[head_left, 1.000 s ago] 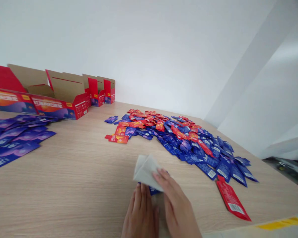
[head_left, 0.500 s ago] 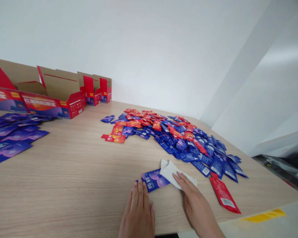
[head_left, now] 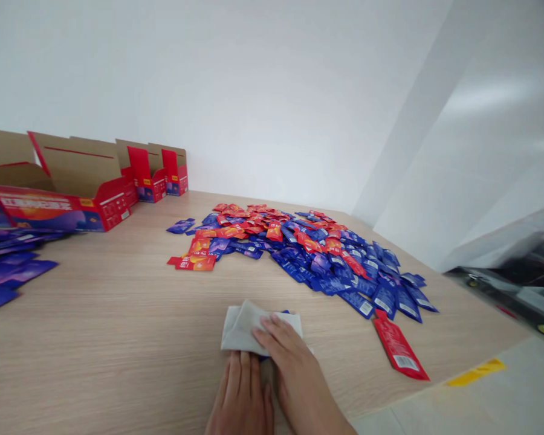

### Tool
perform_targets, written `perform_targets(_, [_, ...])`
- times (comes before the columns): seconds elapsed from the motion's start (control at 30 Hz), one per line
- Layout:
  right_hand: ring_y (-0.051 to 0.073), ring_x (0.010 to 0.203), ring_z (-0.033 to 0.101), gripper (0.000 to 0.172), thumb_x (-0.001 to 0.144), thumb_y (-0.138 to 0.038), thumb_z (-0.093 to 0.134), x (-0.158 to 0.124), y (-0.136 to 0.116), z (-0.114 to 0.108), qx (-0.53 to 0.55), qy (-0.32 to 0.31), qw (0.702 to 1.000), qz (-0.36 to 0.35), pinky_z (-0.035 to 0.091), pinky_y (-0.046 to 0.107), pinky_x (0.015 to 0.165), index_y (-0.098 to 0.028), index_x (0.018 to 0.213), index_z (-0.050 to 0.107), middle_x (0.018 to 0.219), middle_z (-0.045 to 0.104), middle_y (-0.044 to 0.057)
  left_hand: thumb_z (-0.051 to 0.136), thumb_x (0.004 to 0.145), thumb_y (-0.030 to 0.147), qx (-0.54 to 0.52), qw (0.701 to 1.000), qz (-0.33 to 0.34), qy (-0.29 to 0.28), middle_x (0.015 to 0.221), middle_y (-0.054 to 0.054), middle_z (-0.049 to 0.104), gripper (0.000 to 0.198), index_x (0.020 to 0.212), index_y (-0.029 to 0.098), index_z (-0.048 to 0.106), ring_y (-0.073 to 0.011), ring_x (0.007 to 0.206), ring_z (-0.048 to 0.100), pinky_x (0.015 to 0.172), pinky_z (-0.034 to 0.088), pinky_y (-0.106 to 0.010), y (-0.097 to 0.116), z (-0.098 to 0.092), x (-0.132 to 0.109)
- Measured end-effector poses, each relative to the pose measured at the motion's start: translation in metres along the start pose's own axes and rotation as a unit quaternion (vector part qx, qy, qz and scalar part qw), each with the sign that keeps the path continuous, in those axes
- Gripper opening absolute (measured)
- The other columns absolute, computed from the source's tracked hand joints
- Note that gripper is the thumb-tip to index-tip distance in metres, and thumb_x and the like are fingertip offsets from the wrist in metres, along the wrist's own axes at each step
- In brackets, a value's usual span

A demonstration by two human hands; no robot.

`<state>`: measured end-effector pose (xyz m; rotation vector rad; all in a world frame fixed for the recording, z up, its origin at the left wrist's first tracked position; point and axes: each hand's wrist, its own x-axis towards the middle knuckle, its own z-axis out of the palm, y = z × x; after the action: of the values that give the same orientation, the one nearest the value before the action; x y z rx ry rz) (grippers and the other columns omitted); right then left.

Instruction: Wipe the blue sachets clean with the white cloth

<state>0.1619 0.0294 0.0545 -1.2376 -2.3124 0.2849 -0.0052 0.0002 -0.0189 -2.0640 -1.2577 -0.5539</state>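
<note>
My left hand [head_left: 243,396] lies flat at the near side of the table, its fingers stretched out and their tips at the edge of a folded white cloth [head_left: 238,331]. My right hand [head_left: 294,368] grips that cloth and presses it down over a blue sachet [head_left: 286,312]. Only slivers of the sachet show around the cloth; the rest is covered. Off to the right lies a single red sachet [head_left: 399,350] with a barcode label. Beyond my hands spreads a heap of blue sachets [head_left: 330,284] mixed with red-orange sachets [head_left: 274,231].
Open red cardboard boxes [head_left: 66,211] stand at the back left against the wall. Several blue sachets [head_left: 16,269] are piled in front of them. Yellow tape [head_left: 476,373] marks the table's right edge. A dark cart [head_left: 503,296] is beyond it.
My right hand has slid the white cloth leftward across the blue sachet, up to my left fingertips. The printed front of the sachet is now mostly covered. The view has shifted slightly right.
</note>
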Motion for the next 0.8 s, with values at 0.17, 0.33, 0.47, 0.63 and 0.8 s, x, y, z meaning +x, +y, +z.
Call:
perform_targets(0.17, [0.021,0.152,0.045,0.089,0.077,0.009,0.035,-0.033,0.056,-0.028,-0.06,0.048,0.993,0.088,0.04,0.051,0.125,-0.026,0.156,0.054,0.163,0.05,0.007,0.057,0.088,0.029,-0.012,0.999,-0.023,0.024,0.145,-0.021,0.066,0.07,0.151,-0.001,0.047,-0.0304,0.133,0.061,0.108,0.049,-0.038,0.005,0.001,0.002])
perform_targets(0.33, [0.024,0.147,0.053,0.072,0.087,0.002,0.037,-0.048,0.08,-0.048,-0.064,0.103,0.977,0.173,0.04,0.052,0.124,-0.025,0.149,0.062,0.157,0.058,0.008,0.055,0.091,0.035,-0.001,1.0,-0.023,0.017,0.143,-0.02,0.067,0.067,0.147,-0.001,0.052,-0.0306,0.131,0.063,0.107,0.05,-0.038,0.006,0.002,0.002])
perform_targets(0.47, [0.021,0.149,0.05,0.067,0.096,-0.005,0.038,-0.03,0.043,-0.036,0.012,0.172,0.979,0.111,0.04,0.047,0.125,-0.031,0.155,0.055,0.16,0.055,0.004,0.054,0.092,0.035,0.014,1.0,-0.026,0.006,0.142,-0.016,0.069,0.055,0.139,0.007,0.063,-0.0287,0.131,0.063,0.106,0.052,-0.038,0.007,0.003,-0.001])
perform_targets(0.63, [0.02,0.151,0.047,0.079,0.085,0.004,0.045,-0.001,-0.006,-0.006,0.052,0.02,0.997,-0.045,0.042,0.042,0.123,-0.032,0.154,0.055,0.161,0.054,0.002,0.056,0.091,0.027,-0.037,0.997,-0.05,-0.037,0.128,-0.011,0.076,0.042,0.129,0.017,0.071,-0.0292,0.118,0.069,0.106,0.054,-0.044,0.014,0.002,-0.003])
perform_targets(0.8, [0.023,0.151,0.047,0.081,0.08,0.007,0.039,-0.008,0.029,-0.015,0.002,0.038,0.999,0.032,0.04,0.054,0.125,-0.028,0.149,0.062,0.159,0.055,0.006,0.054,0.091,0.026,-0.025,0.999,-0.036,-0.015,0.143,-0.015,0.068,0.058,0.146,0.01,0.057,-0.0291,0.133,0.061,0.109,0.051,-0.041,0.009,-0.002,-0.001])
